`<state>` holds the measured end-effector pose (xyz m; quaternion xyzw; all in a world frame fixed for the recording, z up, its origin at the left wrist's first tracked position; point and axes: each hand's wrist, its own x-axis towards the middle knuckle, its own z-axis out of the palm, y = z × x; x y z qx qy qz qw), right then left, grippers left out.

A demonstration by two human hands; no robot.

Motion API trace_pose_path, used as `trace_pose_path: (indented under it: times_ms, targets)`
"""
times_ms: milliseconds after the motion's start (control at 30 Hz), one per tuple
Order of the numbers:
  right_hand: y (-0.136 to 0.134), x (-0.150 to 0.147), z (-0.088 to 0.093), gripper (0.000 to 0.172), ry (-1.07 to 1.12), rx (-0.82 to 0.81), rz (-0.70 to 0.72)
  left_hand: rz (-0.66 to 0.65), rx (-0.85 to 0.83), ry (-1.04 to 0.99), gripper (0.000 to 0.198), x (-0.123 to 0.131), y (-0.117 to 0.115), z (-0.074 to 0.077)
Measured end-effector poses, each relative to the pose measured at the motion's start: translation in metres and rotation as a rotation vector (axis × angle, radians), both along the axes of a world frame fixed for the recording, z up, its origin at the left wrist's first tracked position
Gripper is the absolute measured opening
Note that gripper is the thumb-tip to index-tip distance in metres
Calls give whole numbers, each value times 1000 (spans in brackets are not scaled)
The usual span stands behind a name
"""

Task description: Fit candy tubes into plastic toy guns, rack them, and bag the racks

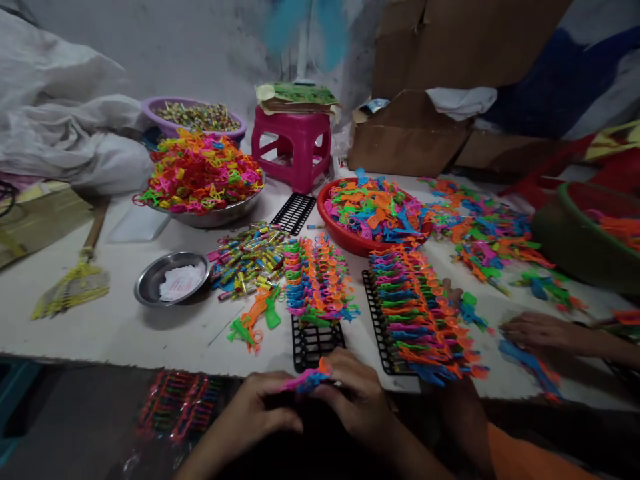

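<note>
My left hand [257,407] and my right hand [353,393] meet at the near edge of the white surface [125,327]. Both are closed together on a small bunch of coloured plastic toy pieces [307,380], pink, blue and orange. Just beyond them lies a black plastic rack [313,343] loaded with rows of the same coloured pieces [317,277]. A second loaded black rack [383,333] lies to its right. A packet of coloured pieces [175,403] lies low at the left of my hands.
Another person's hand [537,330] rests at the right among loose pieces. A red bowl [350,243], a steel basin [215,217], a small steel bowl [150,283], a pink stool [295,147], wrapped sticks [247,257], a broom [75,283] and cardboard boxes [410,140] stand around.
</note>
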<state>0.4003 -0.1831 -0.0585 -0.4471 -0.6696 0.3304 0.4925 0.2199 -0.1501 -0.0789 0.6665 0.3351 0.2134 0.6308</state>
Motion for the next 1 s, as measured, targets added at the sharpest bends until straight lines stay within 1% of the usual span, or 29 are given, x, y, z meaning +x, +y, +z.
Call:
trace_pose_path:
  times_ms: [67,100,167,233,333,400,467,533,600,667,733,767,833,900,1000]
  targets:
    - [-1,1,-1,13,-53,104,-36,107,210,23,19,3,2,-3]
    - [-2,3,-3,14,-39,121,-48,156,288,19,17,4,3,-6]
    - [-2,9,-9,18,41,104,-89,237,398,9,17,5,3,-12]
    - [-1,16,-18,19,121,16,-193,356,475,21,16,6,5,-17]
    - [3,27,-35,18,143,-177,-432,555,541,94,13,7,14,-26]
    - [6,32,-46,19,121,-260,-509,617,572,123,13,10,22,-30]
    - [7,35,-55,20,105,-285,-514,615,608,116,13,13,28,-33]
    - [7,37,-58,20,87,-267,-529,609,640,99,12,18,30,-33]
    - [3,35,-57,15,47,-201,-525,596,659,82,11,25,27,-31]
    - [-2,30,-52,10,-18,-82,-437,577,668,48,9,33,20,-27]
    - [-7,22,-48,17,-82,40,-328,503,642,24,9,41,11,-23]
    - [-8,18,-46,22,-105,90,-305,465,618,18,9,44,7,-22]
    - [-11,12,-44,25,-131,157,-328,434,551,25,10,50,0,-20]
    - [-11,11,-43,22,-149,181,-362,462,490,19,9,54,-5,-20]
    - [-10,15,-43,19,-157,165,-319,465,443,-41,10,58,-10,-19]
